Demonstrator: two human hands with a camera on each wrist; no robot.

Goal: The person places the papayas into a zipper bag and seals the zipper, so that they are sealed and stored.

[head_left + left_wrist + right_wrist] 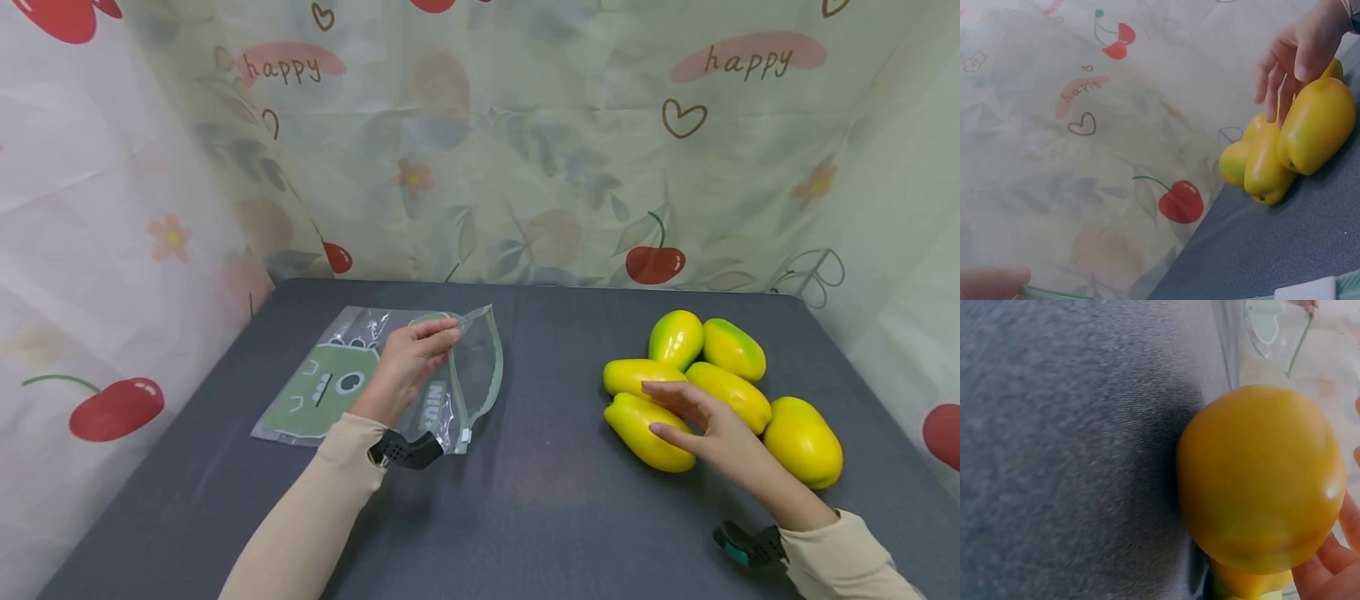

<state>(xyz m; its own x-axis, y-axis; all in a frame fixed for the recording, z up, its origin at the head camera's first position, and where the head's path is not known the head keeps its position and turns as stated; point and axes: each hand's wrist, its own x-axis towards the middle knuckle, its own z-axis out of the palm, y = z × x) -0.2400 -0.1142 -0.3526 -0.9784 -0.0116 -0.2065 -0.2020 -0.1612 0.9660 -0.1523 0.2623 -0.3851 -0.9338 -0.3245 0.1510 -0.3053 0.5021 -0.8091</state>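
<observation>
A clear zip bag (pixel 300 400) with a green cartoon face lies on the left side of the table. My left hand (pixel 408 362) pinches the upper part of its mouth, which gapes toward the right. The bag's white slider (pixel 466 436) is at the lower end of the green zip edge. Several yellow mangoes (pixel 802 442) are grouped at the right, two with greenish skin. Over the front-left mango (pixel 648 433) my right hand (pixel 712 429) is held with fingers extended; whether it touches the fruit, I cannot tell. In the right wrist view a mango (pixel 1260 481) hides part of that hand.
A dark grey table (pixel 540 517) carries everything. Behind it and at both sides hangs a pale curtain (pixel 487 192) printed with cherries, hearts and flowers. The bag and the mangoes lie apart, with table surface between them.
</observation>
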